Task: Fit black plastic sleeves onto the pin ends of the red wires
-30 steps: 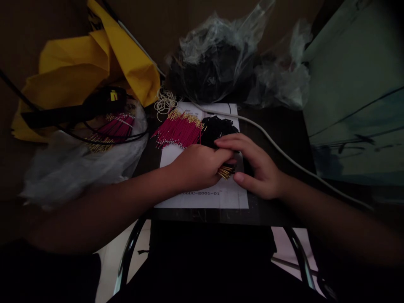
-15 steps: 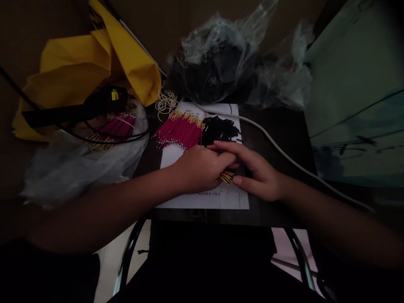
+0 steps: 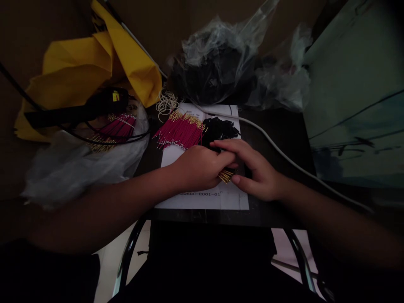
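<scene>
My left hand (image 3: pixel 198 168) is closed around a bundle of thin wires, and their gold tips (image 3: pixel 226 176) stick out past its fingers. My right hand (image 3: pixel 254 170) curves over the left hand, with its thumb close to those tips. The rest of the bundle is hidden inside my left fist. Both hands are above a printed white paper sheet (image 3: pixel 235 202). Beyond them lie a pile of magenta wires with gold ends (image 3: pixel 179 130) and a heap of small black pieces (image 3: pixel 219 128).
The sheet lies on a dark table (image 3: pixel 277 126), crossed by a grey cable (image 3: pixel 277 147). Rubber bands (image 3: pixel 166 105) sit at its far edge. To the left are more magenta wires (image 3: pixel 118 128) in a clear bag, a yellow bag (image 3: pixel 94 67) and a black cable. A dark-filled plastic bag (image 3: pixel 214 69) stands behind.
The fingers of my right hand have lifted slightly from the back of my left hand. The bundle and my left hand have barely moved.
</scene>
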The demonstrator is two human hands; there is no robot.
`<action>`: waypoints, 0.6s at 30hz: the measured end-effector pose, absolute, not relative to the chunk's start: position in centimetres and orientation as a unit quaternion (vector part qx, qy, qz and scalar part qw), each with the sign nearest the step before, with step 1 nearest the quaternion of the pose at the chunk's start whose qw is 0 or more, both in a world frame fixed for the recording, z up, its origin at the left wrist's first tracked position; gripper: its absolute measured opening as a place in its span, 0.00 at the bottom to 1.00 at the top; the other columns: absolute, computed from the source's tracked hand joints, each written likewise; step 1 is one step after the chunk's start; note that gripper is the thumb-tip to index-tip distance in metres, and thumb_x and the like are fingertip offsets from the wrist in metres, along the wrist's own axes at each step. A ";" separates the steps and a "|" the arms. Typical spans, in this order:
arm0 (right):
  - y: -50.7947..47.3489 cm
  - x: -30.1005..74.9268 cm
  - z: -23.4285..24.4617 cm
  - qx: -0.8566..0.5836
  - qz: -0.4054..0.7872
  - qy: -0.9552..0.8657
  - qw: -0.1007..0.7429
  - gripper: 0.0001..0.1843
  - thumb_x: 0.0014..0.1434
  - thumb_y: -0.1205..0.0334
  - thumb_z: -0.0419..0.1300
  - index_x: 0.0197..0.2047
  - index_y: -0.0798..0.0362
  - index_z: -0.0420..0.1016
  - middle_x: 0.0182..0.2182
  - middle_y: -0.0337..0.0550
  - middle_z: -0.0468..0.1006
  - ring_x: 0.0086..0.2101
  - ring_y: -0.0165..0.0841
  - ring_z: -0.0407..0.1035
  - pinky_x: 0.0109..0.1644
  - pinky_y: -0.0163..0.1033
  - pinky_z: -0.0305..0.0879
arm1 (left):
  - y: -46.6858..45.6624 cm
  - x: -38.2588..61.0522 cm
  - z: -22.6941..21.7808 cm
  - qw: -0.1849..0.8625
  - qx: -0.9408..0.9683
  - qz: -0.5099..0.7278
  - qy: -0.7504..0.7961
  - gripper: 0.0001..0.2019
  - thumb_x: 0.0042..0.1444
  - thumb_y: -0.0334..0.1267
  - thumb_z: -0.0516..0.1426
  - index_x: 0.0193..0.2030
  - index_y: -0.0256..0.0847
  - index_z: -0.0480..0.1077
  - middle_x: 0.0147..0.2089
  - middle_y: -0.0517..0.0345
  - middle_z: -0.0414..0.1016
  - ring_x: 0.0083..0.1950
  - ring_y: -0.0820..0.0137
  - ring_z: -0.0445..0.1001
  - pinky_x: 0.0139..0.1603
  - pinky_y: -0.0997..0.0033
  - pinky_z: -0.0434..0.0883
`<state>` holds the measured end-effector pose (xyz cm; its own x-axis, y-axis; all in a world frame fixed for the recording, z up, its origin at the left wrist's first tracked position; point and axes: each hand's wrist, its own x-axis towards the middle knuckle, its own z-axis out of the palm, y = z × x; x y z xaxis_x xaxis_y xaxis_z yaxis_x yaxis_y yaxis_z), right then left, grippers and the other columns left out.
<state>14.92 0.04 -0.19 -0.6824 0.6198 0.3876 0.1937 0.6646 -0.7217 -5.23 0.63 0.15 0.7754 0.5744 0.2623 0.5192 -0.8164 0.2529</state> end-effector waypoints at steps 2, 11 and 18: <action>0.0 15.0 -0.2 -0.262 0.307 -0.857 0.321 0.34 0.58 0.55 0.59 0.66 0.50 0.57 0.61 0.49 0.67 0.61 0.43 0.59 0.67 0.56 0.52 | 1.0 -5.3 0.2 0.090 0.934 0.159 0.305 0.10 0.60 0.38 0.51 0.43 0.39 0.71 0.35 0.53 0.79 0.30 0.67 0.76 0.27 0.71 0.67; 1.1 15.6 -1.2 -0.497 0.106 -0.816 0.274 0.18 0.56 0.59 0.60 0.51 0.48 0.69 0.63 0.50 0.65 0.65 0.51 0.52 0.68 0.69 0.37 | 2.1 -5.7 0.4 0.198 0.847 0.265 0.415 0.07 0.58 0.39 0.55 0.40 0.40 0.71 0.27 0.63 0.74 0.26 0.75 0.70 0.26 0.76 0.59; 0.9 15.4 -1.6 -0.500 0.102 -0.839 0.190 0.13 0.57 0.56 0.58 0.45 0.50 0.69 0.67 0.52 0.56 0.69 0.54 0.42 0.67 0.72 0.33 | 1.9 -5.7 0.4 0.190 0.856 0.245 0.414 0.07 0.57 0.37 0.55 0.41 0.41 0.71 0.28 0.63 0.74 0.27 0.74 0.71 0.28 0.75 0.60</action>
<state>15.40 0.86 -1.62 -0.4288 0.8772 0.2158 0.7995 0.4798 -0.3614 -5.66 1.92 0.42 0.5377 0.8013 0.2623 0.6146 -0.5855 0.5287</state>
